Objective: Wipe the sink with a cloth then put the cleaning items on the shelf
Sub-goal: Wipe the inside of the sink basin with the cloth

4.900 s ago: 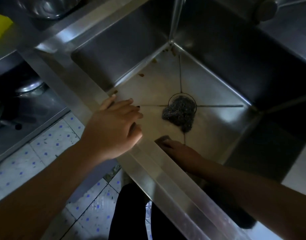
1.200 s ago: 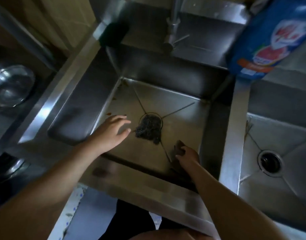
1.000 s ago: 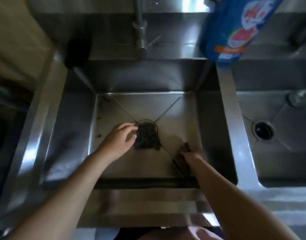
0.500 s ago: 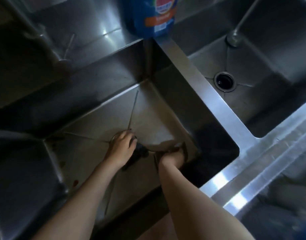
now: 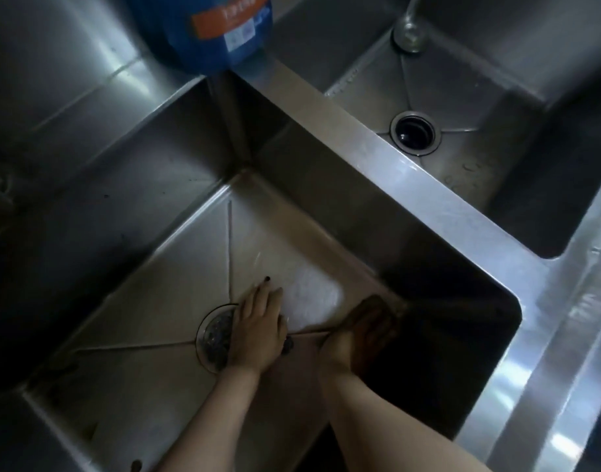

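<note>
- The cloth (image 5: 375, 305) is a dark brown, crumpled rag. It lies deep in shadow, so only its upper edge shows clearly and its weave cannot be made out.
- It lies on the floor of the left basin of a stainless-steel double sink (image 5: 156, 301), close to the wall that divides the two basins.
- The right hand (image 5: 362, 338) lies on top of the cloth, which pokes out past the fingertips. Whether the fingers curl round the rag or lie flat on it cannot be told in the dark.
- The left hand (image 5: 258, 330) is near the right one but apart from it, fingers straight and together, palm down over the round drain (image 5: 199, 335) in the middle of the basin.
- A grey steel-wool scourer (image 5: 216, 337) sits in that drain under the left palm — a mottled part shows to the left of the hand, and a dark tuft sticks out by the thumb.
- Between the hands, a pale, wet-looking patch (image 5: 312, 298) shines on the basin floor, just beside the cloth.
- A blue plastic detergent bottle (image 5: 217, 32) with an orange label band stands on the rear ledge where the divider begins — well apart from both hands.
- The right basin (image 5: 462, 97) shows a dark, open drain hole (image 5: 415, 132) and a tap base (image 5: 409, 35) on its far edge.
</note>
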